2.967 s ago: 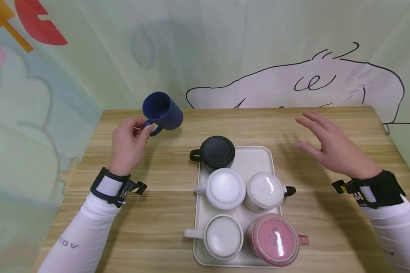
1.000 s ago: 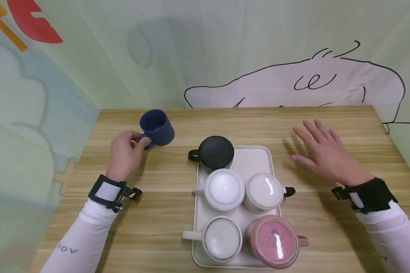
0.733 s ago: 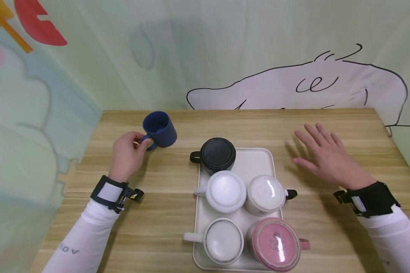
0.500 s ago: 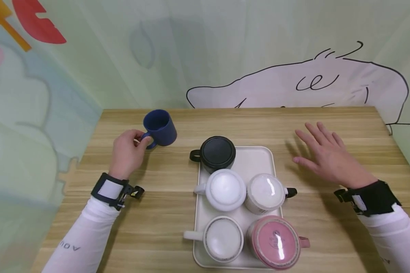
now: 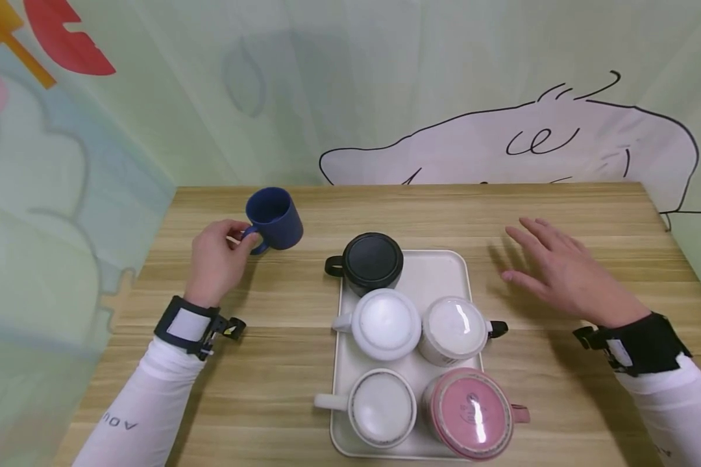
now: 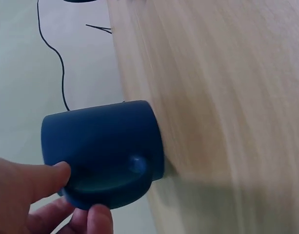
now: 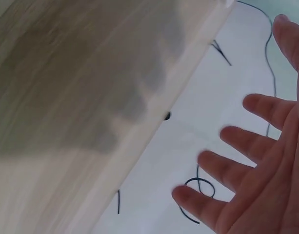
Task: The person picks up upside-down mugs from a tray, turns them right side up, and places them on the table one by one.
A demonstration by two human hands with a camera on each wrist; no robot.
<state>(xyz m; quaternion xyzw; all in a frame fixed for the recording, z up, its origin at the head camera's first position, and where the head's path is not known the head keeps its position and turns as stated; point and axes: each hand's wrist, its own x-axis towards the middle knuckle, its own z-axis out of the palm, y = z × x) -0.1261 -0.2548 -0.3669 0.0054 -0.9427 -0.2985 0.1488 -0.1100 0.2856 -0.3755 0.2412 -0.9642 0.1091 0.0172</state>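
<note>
A dark blue mug stands upright at the table's back left, its mouth facing up. My left hand pinches its handle between thumb and fingers; in the left wrist view the thumb presses the top of the handle and fingertips lie under it. My right hand hovers above the table at the right, fingers spread and holding nothing. Between the hands, a cream tray bears several upside-down mugs: a black mug, a white mug, a white mug with a black handle, another white mug and a pink mug.
The wooden table ends at a printed fabric backdrop behind and at the sides. Handles of the mugs stick out past the tray's left and right edges. The black mug sits over the tray's back left corner, close to the blue mug.
Three seconds ago the blue mug was tilted and farther back; my left hand has brought it nearer and set it upright. My right hand has lowered slightly, and its fingers have shifted a little.
</note>
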